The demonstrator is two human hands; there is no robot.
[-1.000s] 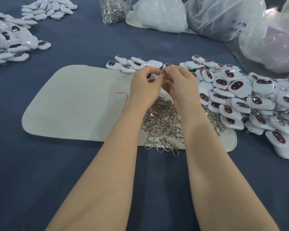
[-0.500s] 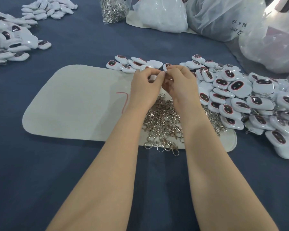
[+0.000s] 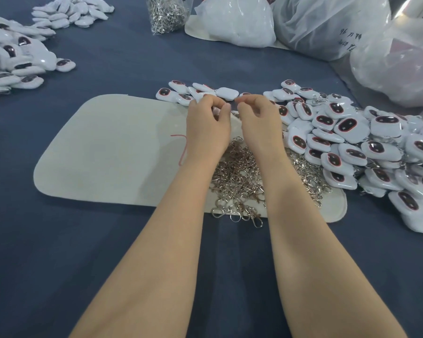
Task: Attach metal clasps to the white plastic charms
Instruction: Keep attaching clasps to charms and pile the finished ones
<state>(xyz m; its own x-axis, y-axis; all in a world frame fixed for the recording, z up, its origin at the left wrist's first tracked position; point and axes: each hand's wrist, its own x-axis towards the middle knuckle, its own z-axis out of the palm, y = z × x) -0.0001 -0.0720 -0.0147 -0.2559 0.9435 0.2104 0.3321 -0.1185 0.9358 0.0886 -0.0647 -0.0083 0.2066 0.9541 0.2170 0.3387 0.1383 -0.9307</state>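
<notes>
Two bare hands close together above a pale mat (image 3: pixel 108 147): left hand (image 3: pixel 206 125) with curled fingers pinching a white charm (image 3: pixel 216 111), right hand (image 3: pixel 259 123) with fingertips curled inward, whether around anything impossible to tell. Loose metal clasps (image 3: pixel 237 176) heaped on the mat beneath the wrists, more charms (image 3: pixel 352 142) piled just to the right. Farther back, a clear bag (image 3: pixel 166 13) full of clasps, beside white plastic bags (image 3: pixel 232 23) with contents hidden.

A blue-covered table (image 3: pixel 83 264) carries a white mat (image 3: pixel 108 154), white charms (image 3: pixel 347 125) and plastic bags (image 3: pixel 327 25).
</notes>
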